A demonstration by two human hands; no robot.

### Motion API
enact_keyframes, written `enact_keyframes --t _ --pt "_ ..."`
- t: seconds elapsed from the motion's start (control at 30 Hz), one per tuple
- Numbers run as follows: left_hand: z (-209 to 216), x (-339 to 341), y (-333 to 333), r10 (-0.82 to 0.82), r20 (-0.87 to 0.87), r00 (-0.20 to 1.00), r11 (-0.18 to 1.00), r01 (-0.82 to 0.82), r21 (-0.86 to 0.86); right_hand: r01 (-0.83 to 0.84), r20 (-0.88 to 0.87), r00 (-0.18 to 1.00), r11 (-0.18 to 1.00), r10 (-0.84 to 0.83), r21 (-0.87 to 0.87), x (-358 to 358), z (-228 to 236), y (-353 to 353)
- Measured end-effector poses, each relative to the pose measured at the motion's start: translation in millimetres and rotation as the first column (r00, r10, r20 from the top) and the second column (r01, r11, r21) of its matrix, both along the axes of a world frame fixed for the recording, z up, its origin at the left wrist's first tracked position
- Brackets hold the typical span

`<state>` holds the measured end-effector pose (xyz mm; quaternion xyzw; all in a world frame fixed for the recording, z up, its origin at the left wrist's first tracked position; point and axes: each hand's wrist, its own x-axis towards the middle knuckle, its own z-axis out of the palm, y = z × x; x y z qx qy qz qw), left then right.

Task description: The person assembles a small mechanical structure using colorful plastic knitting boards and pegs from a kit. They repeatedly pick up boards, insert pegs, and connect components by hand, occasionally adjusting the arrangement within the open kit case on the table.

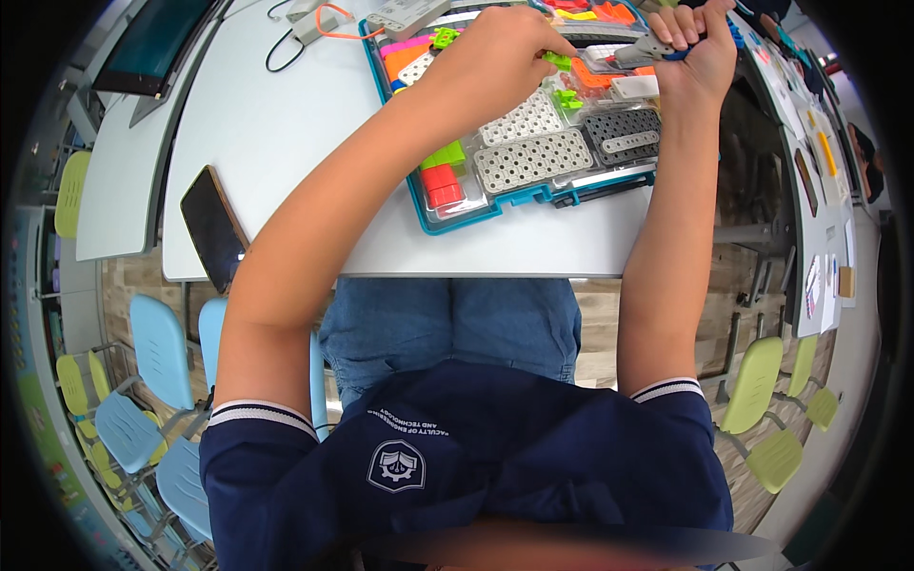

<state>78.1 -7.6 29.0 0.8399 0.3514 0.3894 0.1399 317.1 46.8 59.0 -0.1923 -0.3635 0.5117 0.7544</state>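
My left hand (519,49) is over the kit tray, fingers curled, thumb and index finger closed round a small lime-green connector (558,62). To its right, raised over the tray's far right side, my right hand (697,52) grips a grey tool with dark blue parts (645,50). Its tapered end points left; its exact kind is not clear. Below my hands, the teal-edged tray (457,226) holds sorted building parts. Among them are a light grey perforated plate (533,160), a dark grey one (609,128), red pieces (442,187) and another lime-green connector (568,99).
The tray stands on a white table (314,124). A phone (213,224) lies near the table's left edge. Behind the tray are a grey box (405,13) and an orange cable (328,27). Blue chairs (160,347) stand left, green chairs (754,381) right.
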Motion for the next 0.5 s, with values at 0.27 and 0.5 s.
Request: enact_keyframes --t 0.27,0.5 --pt "3.8 15.3 4.7 0.037 -0.110 0.993 0.991 -0.051 -0.127 0.004 0.012 1.000 1.000 -0.005 0.020 -8.1 4.3 -6.3" --pt "5.3 13.8 2.1 0.143 -0.274 0.951 0.989 -0.147 0.008 -0.011 0.025 1.000 0.998 0.010 0.062 -9.7 5.1 -6.8"
